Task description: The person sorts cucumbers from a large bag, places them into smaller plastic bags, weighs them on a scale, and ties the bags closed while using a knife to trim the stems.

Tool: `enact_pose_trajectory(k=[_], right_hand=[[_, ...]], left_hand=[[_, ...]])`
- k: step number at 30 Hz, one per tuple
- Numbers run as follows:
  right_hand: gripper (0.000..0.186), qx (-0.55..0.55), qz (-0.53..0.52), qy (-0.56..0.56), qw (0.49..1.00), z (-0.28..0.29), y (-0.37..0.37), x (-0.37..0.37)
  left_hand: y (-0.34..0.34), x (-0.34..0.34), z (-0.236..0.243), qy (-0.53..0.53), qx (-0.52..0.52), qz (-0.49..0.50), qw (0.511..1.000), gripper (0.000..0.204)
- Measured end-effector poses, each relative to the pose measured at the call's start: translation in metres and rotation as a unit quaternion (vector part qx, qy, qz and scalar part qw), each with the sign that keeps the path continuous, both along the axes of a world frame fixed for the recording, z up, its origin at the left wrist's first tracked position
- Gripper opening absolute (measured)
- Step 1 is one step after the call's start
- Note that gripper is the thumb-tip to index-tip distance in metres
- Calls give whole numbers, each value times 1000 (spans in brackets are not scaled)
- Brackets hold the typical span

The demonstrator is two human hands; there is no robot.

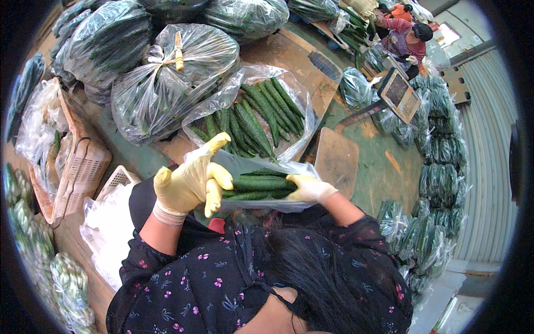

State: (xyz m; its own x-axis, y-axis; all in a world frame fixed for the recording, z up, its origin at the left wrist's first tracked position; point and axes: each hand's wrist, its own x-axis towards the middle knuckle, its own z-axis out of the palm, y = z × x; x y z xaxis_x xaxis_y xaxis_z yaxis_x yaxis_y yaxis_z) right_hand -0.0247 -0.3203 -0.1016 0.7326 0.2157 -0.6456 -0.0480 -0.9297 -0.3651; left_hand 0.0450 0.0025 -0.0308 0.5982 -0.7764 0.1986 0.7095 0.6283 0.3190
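Observation:
A clear plastic bag [245,162] lies across my lap with several dark green cucumbers [262,183] side by side in it. My right hand [308,188], in a pale yellow glove, is closed around their right end. Gloved the same way, my left hand [192,177] is raised by the bag's left end, its fingers spread and holding nothing I can see. Part of the bag is hidden behind that hand. Just beyond, more long cucumbers [253,119] lie in a wide-open large plastic bag.
Tied, full plastic bags [183,89] crowd the far left, one with a wooden-handled tool [179,51] on top. A scale [336,156] with a raised display [397,94] stands right. Bagged cucumbers [442,178] are stacked along the right wall. Crates [83,167] sit left. Another person [403,36] works far right.

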Motion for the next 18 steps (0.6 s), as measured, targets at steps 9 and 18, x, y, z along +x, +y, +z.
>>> enact_pose_trajectory(k=[9, 18], right_hand=[[28, 452, -120, 77, 880, 95, 22, 59], [62, -72, -316, -178, 929, -93, -42, 186]], left_hand=[[-1, 0, -3, -8, 10, -67, 998, 120], [5, 8, 1, 7, 69, -83, 994, 128]])
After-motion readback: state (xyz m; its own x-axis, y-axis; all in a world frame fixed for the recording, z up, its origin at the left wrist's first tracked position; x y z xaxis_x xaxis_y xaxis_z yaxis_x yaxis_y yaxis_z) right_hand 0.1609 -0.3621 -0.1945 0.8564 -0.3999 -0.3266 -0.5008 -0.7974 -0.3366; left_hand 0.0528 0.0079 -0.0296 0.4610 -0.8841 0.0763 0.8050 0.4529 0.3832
